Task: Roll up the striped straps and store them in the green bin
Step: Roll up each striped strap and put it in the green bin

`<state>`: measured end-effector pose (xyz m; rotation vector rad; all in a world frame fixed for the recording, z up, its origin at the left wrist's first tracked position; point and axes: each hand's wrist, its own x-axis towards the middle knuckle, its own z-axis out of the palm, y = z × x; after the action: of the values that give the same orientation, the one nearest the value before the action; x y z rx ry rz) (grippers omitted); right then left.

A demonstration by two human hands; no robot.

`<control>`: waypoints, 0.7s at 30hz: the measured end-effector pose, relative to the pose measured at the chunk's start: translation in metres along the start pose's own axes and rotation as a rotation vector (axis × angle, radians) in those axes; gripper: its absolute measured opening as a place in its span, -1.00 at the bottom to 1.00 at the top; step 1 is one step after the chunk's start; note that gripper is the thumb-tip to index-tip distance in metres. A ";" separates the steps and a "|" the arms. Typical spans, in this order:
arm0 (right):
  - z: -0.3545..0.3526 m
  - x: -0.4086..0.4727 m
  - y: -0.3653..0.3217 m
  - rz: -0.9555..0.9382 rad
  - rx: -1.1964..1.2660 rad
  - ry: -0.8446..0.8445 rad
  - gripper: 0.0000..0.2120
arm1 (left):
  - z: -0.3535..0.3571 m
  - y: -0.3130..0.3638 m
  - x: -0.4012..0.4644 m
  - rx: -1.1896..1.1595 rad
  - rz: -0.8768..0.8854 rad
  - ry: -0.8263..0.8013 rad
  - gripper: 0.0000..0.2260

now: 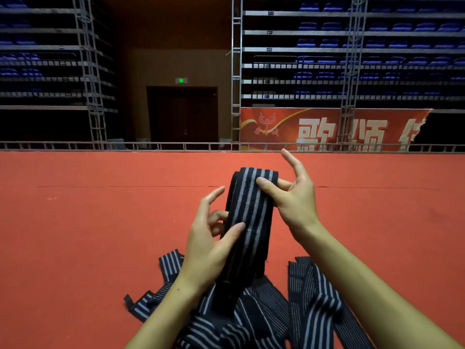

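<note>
1. Both hands hold one striped strap up above the red floor. It is dark with pale lengthwise stripes and partly wound into a flat roll.
2. The right hand grips the upper part of the roll. Its thumb presses across the striped face, other fingers sit behind the band, and the index finger sticks up free, away from the cloth.
3. The left hand grips lower down. Its thumb lies flat on the front of the strap, some fingers curl in against the near edge, and the index finger is lifted off it.
4. So both grips are closed on the same strap, right above left, with the striped face showing between the two thumbs.
5. Below the left hand's hold the strap runs down as a dark tail into a loose pile of straps lying on the floor under the forearms.
6. One end from that pile pokes out on the floor left of the left wrist.
7. Past the hands, a metal rail edges the floor, with a red banner behind it.
</note>
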<state>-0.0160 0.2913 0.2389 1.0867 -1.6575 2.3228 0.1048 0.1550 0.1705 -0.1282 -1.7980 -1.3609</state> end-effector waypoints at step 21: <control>0.016 -0.019 0.014 0.020 -0.362 -0.195 -0.29 | -0.010 0.012 0.046 0.135 0.033 -0.156 -0.42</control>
<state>-0.0004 0.2774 0.2195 1.2457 -2.0597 1.8691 0.0883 0.1335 0.2106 -0.1952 -2.0034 -1.2302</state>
